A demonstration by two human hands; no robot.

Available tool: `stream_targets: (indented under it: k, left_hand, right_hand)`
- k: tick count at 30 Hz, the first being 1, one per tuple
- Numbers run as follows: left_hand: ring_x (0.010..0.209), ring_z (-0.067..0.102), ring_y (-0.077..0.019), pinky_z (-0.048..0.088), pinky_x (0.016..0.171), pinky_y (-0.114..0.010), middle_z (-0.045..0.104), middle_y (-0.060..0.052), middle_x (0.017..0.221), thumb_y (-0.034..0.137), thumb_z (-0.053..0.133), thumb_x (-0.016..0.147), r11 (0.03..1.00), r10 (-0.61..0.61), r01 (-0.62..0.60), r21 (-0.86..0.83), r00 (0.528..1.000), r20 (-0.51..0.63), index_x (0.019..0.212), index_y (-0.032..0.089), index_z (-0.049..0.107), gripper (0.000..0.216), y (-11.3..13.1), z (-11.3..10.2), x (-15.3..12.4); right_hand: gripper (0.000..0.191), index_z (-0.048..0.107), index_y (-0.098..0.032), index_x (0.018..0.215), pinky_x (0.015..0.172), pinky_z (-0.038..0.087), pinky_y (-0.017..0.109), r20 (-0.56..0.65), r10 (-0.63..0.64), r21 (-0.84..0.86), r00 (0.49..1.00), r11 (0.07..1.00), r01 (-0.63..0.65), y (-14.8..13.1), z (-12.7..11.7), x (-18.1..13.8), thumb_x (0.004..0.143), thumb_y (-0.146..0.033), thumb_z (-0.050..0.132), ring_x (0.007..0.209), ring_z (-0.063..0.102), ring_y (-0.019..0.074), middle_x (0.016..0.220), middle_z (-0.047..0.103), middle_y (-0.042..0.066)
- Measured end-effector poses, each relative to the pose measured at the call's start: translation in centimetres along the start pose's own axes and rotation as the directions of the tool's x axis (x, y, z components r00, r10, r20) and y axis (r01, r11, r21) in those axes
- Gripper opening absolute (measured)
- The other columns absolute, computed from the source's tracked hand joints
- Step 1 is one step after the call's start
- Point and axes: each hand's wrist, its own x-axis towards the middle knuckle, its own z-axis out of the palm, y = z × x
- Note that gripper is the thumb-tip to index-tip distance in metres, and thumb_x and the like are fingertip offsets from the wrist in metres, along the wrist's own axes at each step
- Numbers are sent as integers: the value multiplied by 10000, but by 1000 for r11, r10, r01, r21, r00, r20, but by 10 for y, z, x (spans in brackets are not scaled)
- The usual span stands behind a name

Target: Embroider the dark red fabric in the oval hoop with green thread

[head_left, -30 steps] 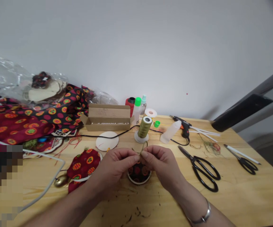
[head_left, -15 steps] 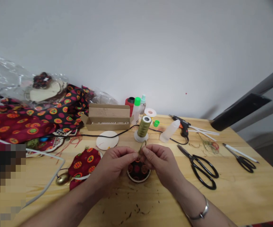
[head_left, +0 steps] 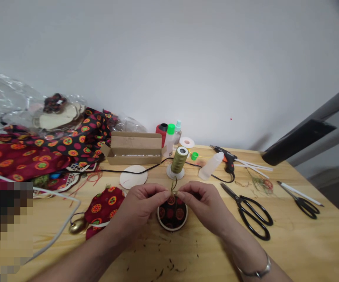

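My left hand (head_left: pixel 147 201) and my right hand (head_left: pixel 200 199) pinch an olive-green cord (head_left: pixel 174 184) from either side, fingertips a short gap apart. The cord makes a small loop above the fingers. Right below lies a round fabric-covered piece (head_left: pixel 172 215), dark with red and orange motifs and a pale rim; the cord is at its top edge. Just beyond stands a spool of olive thread (head_left: pixel 179 160). Left of my left hand are red patterned fabric pieces (head_left: pixel 106 205) beside a brass bell (head_left: pixel 78 226). What the fingertips cover of the cord is hidden.
Large black scissors (head_left: pixel 253 215), smaller scissors (head_left: pixel 304 205) and a white pen (head_left: pixel 301 194) lie right. Behind are a glue gun (head_left: pixel 226 156), a white bottle (head_left: pixel 210 167) and a cardboard box (head_left: pixel 136 158). Patterned cloth (head_left: pixel 78 137) heaps left; a black cable (head_left: pixel 113 171) crosses the table.
My hands have drawn slightly apart along the cord, my right hand moving a little right. More of the round piece shows between them. The view has tilted slightly.
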Motion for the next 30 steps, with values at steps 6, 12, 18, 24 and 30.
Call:
stream_targets:
  k: [6,12,18,24,30]
  left_hand:
    - [347,321,-41,220,362,-179,492,65,403,306,666,675,998,35,-31,51,996,-87,566,157,662,184,3,3,-1]
    - [316,264,-32,189,345,-183,459,68,387,330,632,717,998,31,-33,-44,999,-43,614,143,659,215,-3,-2,4]
    - [331,238,-11,158,342,-149,422,85,403,298,664,707,957,-61,71,-282,997,44,560,141,560,239,-10,-2,6]
    - [399,487,-57,375,412,-153,573,49,474,257,709,655,941,-78,75,-330,997,4,643,156,621,134,-7,0,2]
    - [537,579,-114,452,549,-212,668,9,592,310,693,665,991,-18,21,-129,1000,21,675,166,693,145,-1,2,-1]
  right_hand:
    - [205,638,-159,682,501,384,216,1,-29,-31,1000,999,29,-6,2,-11,793,-306,549,531,500,109,585,591,3]
    - [238,562,-172,612,503,306,228,225,-319,-389,921,837,385,-5,24,-24,825,-169,456,510,393,99,526,499,-13]
    - [178,572,-163,645,482,283,260,411,-510,-575,756,498,649,5,32,-24,775,-151,451,527,421,131,564,536,36]
    - [197,650,-176,768,596,414,282,16,-545,-288,839,801,525,2,13,-23,811,-282,490,656,550,168,737,623,87]
    - [252,607,-147,595,436,344,217,-170,111,220,979,973,-72,3,13,-1,733,-357,614,440,416,84,484,512,-18]
